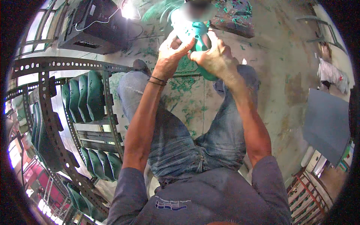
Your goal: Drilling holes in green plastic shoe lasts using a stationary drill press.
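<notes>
Green moulded plastic part (200,45) sits out ahead of me between both hands, long axis running away and downward. My left hand (171,48) grips its near left side, my right hand (214,56) clasps the right; both equally close.

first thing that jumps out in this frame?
Both hands, left hand and right hand, meet at top centre, gripping a teal-green plastic part held over the person's jeans-clad knees. At left, a slotted metal rack holds rows of dark green moulded pieces standing on edge. Green shavings litter the concrete floor under the hands.
</notes>
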Demonstrator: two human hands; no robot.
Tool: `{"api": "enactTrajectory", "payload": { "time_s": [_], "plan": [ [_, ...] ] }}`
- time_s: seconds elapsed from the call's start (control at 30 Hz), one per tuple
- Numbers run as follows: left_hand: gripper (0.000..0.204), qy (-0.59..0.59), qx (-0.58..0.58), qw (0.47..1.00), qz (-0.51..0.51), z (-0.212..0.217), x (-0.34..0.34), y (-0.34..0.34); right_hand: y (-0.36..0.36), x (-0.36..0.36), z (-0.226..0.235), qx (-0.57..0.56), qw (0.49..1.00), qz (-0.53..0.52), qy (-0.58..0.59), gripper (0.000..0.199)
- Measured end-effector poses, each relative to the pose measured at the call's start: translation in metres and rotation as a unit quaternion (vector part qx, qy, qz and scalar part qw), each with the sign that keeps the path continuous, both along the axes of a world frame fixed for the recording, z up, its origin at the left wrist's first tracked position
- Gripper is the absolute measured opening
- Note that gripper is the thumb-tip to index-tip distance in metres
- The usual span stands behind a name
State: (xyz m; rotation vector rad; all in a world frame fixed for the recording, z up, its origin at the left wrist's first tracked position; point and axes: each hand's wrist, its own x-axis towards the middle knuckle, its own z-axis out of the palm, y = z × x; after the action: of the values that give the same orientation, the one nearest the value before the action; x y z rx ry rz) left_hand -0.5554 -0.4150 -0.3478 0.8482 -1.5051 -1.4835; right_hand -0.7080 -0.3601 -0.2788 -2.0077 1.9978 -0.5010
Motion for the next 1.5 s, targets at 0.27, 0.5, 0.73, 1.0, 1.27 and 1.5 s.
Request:
{"api": "enactTrajectory", "payload": {
  "time_s": [0.27,0.5,0.73,1.0,1.27,1.5],
  "plan": [
    [0.058,0.19,0.186,0.963,-0.037,0.007,-0.008,-0.001,0.007,-0.002,-0.067,-0.074,0.981,-0.092,-0.156,0.092],
    [0.047,-0.006,0.101,0.987,0.127,-0.022,-0.014,0.0,0.032,0.014,-0.065,0.06,0.964,-0.129,-0.225,0.095],
    [0.026,-0.002,0.152,0.979,0.134,-0.01,-0.006,0.0,0.035,0.016,-0.069,0.031,0.957,-0.132,-0.255,0.094],
    [0.035,-0.024,0.063,0.996,0.054,-0.013,0.006,-0.001,0.043,-0.001,-0.017,0.158,0.922,-0.089,-0.343,0.115],
    [0.024,-0.117,-0.199,0.972,0.041,-0.027,0.005,-0.001,0.038,-0.007,-0.046,0.047,0.892,-0.115,-0.434,0.109],
    [0.028,0.201,0.184,0.962,-0.018,-0.012,-0.002,-0.003,0.023,-0.003,-0.028,0.04,0.903,-0.091,-0.417,0.093]
  ]
}}
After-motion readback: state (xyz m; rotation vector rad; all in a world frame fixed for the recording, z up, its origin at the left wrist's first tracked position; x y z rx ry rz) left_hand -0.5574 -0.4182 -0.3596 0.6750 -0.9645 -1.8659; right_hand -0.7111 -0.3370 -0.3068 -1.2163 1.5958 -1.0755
